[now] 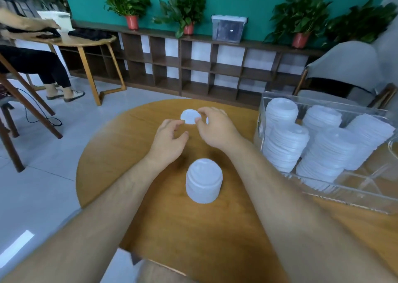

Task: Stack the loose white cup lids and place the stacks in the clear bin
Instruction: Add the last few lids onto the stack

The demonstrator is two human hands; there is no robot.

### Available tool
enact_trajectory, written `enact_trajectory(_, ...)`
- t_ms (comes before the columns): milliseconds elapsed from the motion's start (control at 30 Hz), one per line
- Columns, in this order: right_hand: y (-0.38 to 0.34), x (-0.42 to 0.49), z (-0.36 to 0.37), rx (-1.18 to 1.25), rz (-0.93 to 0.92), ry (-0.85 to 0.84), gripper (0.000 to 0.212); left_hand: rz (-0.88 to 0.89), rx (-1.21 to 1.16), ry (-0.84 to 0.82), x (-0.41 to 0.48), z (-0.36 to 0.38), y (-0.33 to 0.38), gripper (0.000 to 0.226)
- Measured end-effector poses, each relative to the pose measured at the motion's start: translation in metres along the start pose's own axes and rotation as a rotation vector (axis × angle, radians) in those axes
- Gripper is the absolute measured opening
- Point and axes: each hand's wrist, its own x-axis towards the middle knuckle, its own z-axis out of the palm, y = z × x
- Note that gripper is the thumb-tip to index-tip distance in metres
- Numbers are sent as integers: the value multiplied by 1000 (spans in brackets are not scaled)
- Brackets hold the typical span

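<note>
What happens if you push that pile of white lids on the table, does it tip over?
It probably slides first: the stack of lids looks squat, on a smooth wooden table. It is likely light, being thin plastic. A hard shove could spill the top ones.

The table (133,153) under the left grip (170,139) is showing smooth wood with a soft satin sheen. The lid (189,116) pinched in the right grip (215,127) is looking like thin white plastic, matt and faintly translucent. The stack (203,181) just behind the left grip is showing the same milky plastic, ribbed down its side. Right of the right grip, the bin (355,196) is gleaming as clear, glossy plastic. The floor (43,175) left of the left grip is shining like polished tile.
</note>
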Motion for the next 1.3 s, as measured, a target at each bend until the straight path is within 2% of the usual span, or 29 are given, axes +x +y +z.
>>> enact_trajectory(100, 4, 45, 20, -209, 48, -106, 47, -25, 130, -83, 41, 4, -14, 47)
enact_trajectory(233, 15, 90, 45, -318, 121, -173, 52, -93, 225, -205, 86, 10, -24, 49)
enact_trajectory(400, 29, 121, 67, -333, 181, -239, 67, -193, 228, -299, 126, 19, -35, 47)
enact_trajectory(533, 36, 129, 75, -355, 170, -228, 61, -181, 239, -327, 131, 16, -39, 54)
enact_trajectory(700, 29, 112, 72, -369, 126, -213, 58, -106, 181, -324, 108, 3, -45, 43)
enact_trajectory(833, 16, 83, 60, -287, 82, -153, 57, -91, 102, -252, 79, -12, -33, 44)
enact_trajectory(1000, 1, 26, 28, 88, 21, -104, 45, -53, -32, -160, 36, -28, -6, 38)
enact_trajectory(1100, -6, -9, 13, 186, -4, -60, 48, -36, -82, -89, 5, -34, 13, 35)
enact_trajectory(1300, -9, -84, -9, 341, 16, 48, 58, 43, -135, -65, -56, -42, 35, 33)
